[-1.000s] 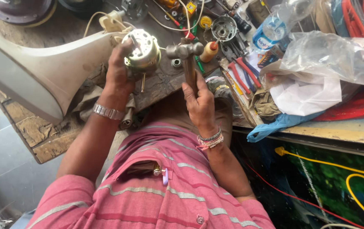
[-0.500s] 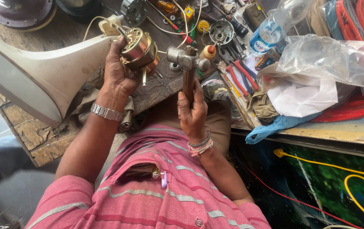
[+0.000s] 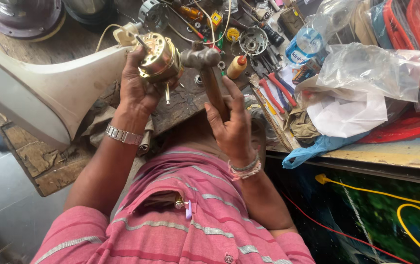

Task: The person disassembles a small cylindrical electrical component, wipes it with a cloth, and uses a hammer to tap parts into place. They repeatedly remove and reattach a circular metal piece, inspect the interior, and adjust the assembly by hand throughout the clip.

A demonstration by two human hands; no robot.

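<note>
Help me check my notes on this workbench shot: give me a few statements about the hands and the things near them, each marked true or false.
1. The left hand grips a brass-coloured motor. True.
2. The right hand holds a screwdriver. False: it holds a hammer by its wooden handle.
3. The hammer head is beside the motor. True.
4. The left wrist is bare. False: it wears a metal watch.
5. The red-handled pliers are in the right hand. False: they lie on the bench.
</note>
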